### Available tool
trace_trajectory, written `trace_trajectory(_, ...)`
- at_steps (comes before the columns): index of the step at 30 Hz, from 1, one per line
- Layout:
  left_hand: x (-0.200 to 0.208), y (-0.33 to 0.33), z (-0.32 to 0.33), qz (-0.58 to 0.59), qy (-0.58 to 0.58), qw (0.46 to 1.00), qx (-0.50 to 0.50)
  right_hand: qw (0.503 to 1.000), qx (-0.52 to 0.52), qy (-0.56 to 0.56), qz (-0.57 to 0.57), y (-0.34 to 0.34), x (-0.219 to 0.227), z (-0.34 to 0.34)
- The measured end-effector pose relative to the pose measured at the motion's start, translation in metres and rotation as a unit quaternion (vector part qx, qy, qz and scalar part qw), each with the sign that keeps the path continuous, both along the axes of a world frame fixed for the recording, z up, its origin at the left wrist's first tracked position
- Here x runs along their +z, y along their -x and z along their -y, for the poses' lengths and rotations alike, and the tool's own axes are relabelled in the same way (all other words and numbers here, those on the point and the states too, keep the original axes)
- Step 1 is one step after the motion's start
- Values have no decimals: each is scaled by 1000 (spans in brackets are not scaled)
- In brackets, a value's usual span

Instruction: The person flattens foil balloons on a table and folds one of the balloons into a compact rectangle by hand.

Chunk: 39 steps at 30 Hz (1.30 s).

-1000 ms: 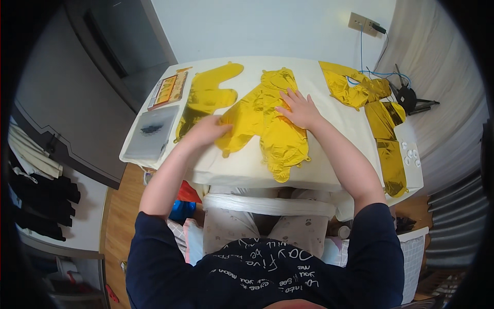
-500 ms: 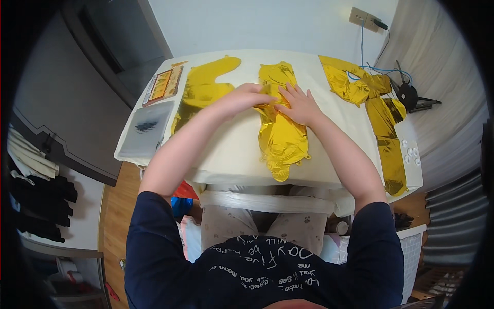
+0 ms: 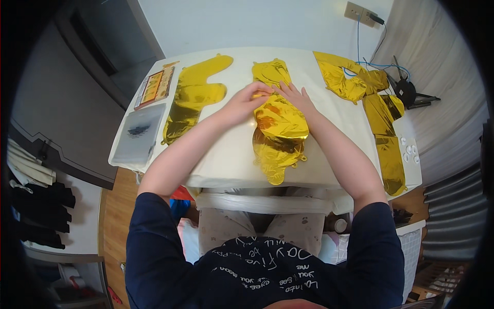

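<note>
Left grip (image 3: 245, 104) clamped on crumpled gold balloon (image 3: 280, 125); right grip (image 3: 300, 101) flat upon it, fingers apart; flat balloon (image 3: 193, 95) lies left.

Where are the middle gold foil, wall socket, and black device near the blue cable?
Middle gold foil (image 3: 280, 124): head view, on its crumpled centre.
Wall socket (image 3: 354, 10): head view, on the plate's left half.
Black device (image 3: 405, 91): head view, on its body.

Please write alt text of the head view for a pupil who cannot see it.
A left hand and right hand touch a crumpled gold foil piece on a cream-covered table. More gold foil lies on both sides, with a black device at the right.
</note>
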<state>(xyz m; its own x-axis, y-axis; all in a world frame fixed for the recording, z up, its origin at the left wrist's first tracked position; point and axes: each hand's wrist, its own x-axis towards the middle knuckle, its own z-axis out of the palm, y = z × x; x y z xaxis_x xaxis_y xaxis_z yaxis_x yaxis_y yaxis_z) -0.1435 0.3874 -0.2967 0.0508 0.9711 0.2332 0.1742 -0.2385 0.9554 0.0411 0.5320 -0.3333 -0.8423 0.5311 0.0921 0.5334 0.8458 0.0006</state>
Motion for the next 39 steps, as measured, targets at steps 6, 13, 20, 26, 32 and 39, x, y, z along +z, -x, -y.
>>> trace_trajectory(6, -7, 33, 29, -381, -108, 918, 12, 1000, -6, 17, -1, -6, 6, 4)
trace_trajectory(13, -15, 22, 22, -453, -107, 884, -33, 999, 14, -5, 43, -5, 21, 19)
trace_trajectory(20, -17, 14, 16, -441, -124, 889, 12, 999, -7, -2, 39, 3, 2, -2)
trace_trajectory(26, -11, -1, 19, -425, -191, 875, 135, 999, -7, -16, 37, 0, -5, -6)
trace_trajectory(32, -4, -5, 25, -513, -109, 843, 119, 999, -12, 1, 35, -5, 6, 1)
trace_trajectory(39, -10, 12, 39, -515, -151, 841, 61, 999, -9, 8, 35, -1, -4, -6)
